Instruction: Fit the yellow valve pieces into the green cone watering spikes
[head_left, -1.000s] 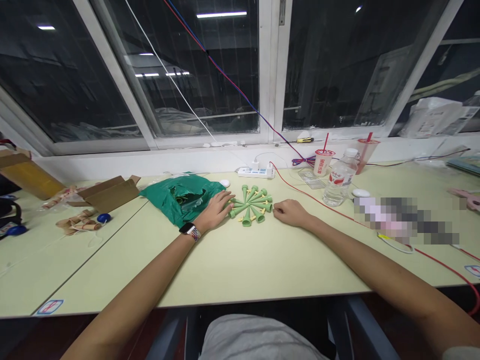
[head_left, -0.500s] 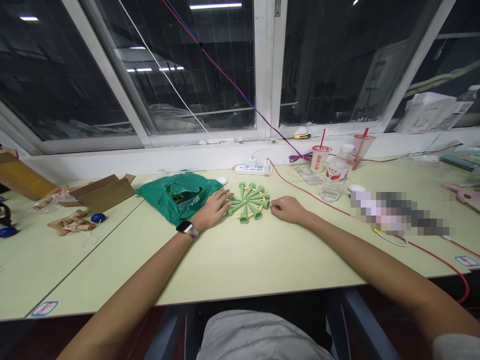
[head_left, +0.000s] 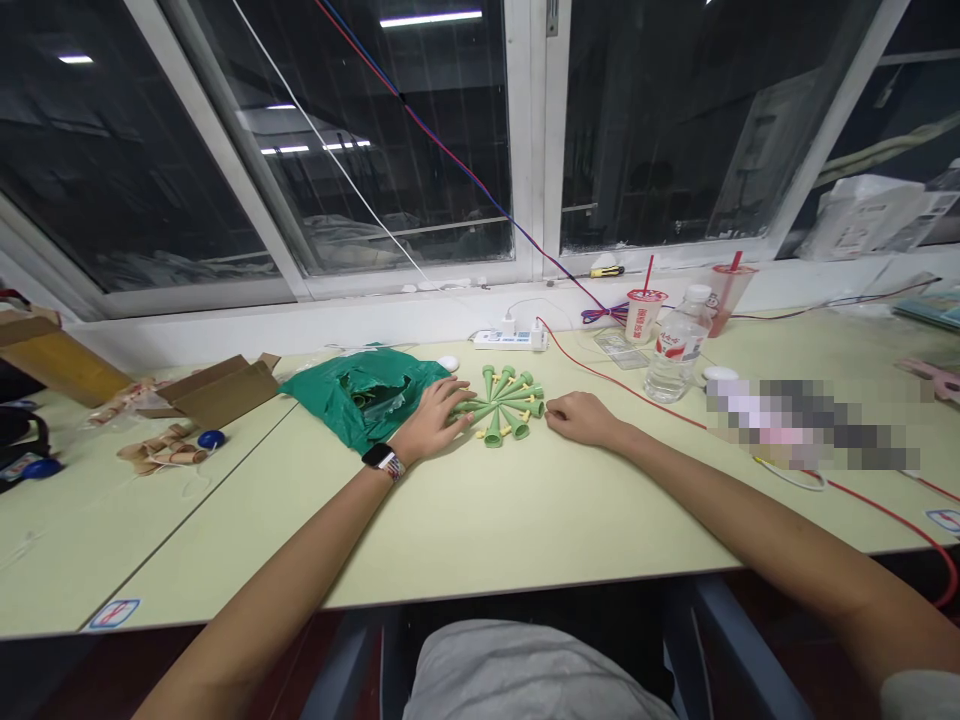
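Note:
Several green cone-shaped spikes with yellow tips (head_left: 507, 402) lie fanned in a circle on the pale table (head_left: 480, 520). My left hand (head_left: 435, 418), a smartwatch on its wrist, lies flat with fingers stretched out, touching the left side of the fan. My right hand (head_left: 574, 416) rests loosely curled on the table at the fan's right edge, fingertips pressed together close to a spike; what they pinch, if anything, is too small to see. A torn green plastic bag (head_left: 364, 393) lies just left of my left hand.
A power strip (head_left: 510, 340), a red cable (head_left: 622, 390), a water bottle (head_left: 673, 352) and two cups with straws (head_left: 645, 315) stand behind and to the right. An open cardboard box (head_left: 214, 388), wooden pieces (head_left: 161, 445) and a blue cap (head_left: 211, 438) lie at left.
Both hands stay at the fan of spikes; my left fingers have spread slightly over the left spikes. The view shifted a little with my head.

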